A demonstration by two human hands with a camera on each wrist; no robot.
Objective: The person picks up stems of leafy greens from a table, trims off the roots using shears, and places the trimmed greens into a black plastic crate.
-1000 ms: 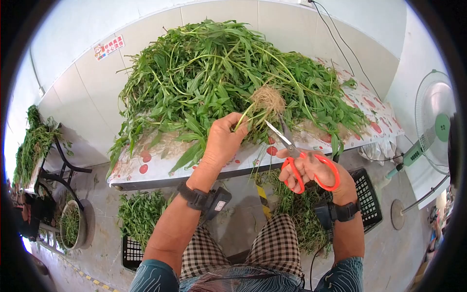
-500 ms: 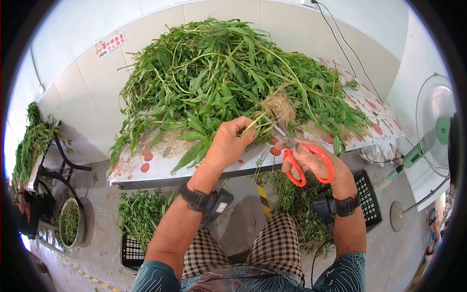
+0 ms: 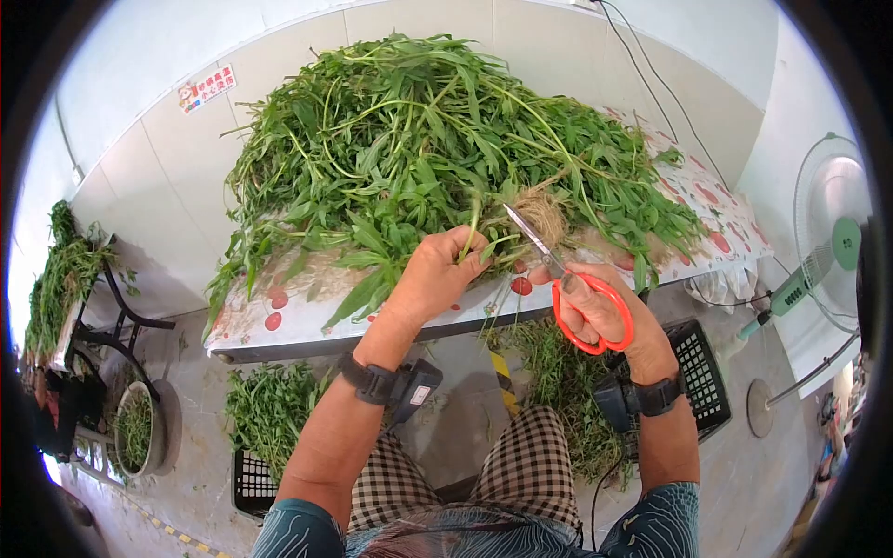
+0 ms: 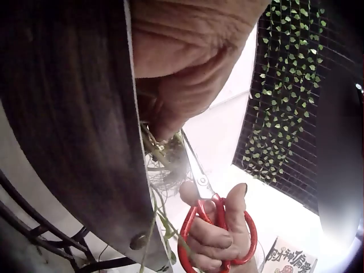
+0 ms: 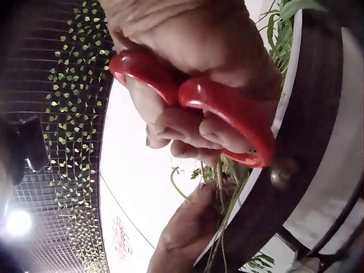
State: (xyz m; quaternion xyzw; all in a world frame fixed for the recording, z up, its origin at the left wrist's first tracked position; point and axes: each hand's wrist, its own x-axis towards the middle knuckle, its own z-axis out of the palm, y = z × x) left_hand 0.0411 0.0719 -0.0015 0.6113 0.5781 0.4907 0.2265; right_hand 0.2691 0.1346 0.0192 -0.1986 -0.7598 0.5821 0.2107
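My left hand (image 3: 439, 277) pinches a few green stems (image 3: 473, 221) between thumb and forefinger, one pale stem end standing up above the grip. In my right hand (image 3: 597, 307) are scissors with red handles (image 4: 248, 232), fingers and thumb through the loops. The scissor blades (image 3: 532, 232) lie together, pointing up and left beside the stems. Behind them sits a tan clump of fine roots (image 3: 544, 216), against the front of a big heap of leafy plants (image 3: 400, 149). In the right wrist view the red handles (image 5: 227, 111) hide the blades.
The heap covers a table with a cherry-print cloth (image 3: 270, 302). Below stand a black crate of cut greens (image 3: 274, 400) on the left and another black crate (image 3: 702, 377) on the right, beside loose greens (image 3: 572, 400). A fan (image 3: 823, 242) stands at right, a bucket (image 3: 139, 432) at left.
The scissor blades, apart at the stems a second ago, have come together. The root clump has shifted down and right, away from the pinched stems, whose end now stands free.
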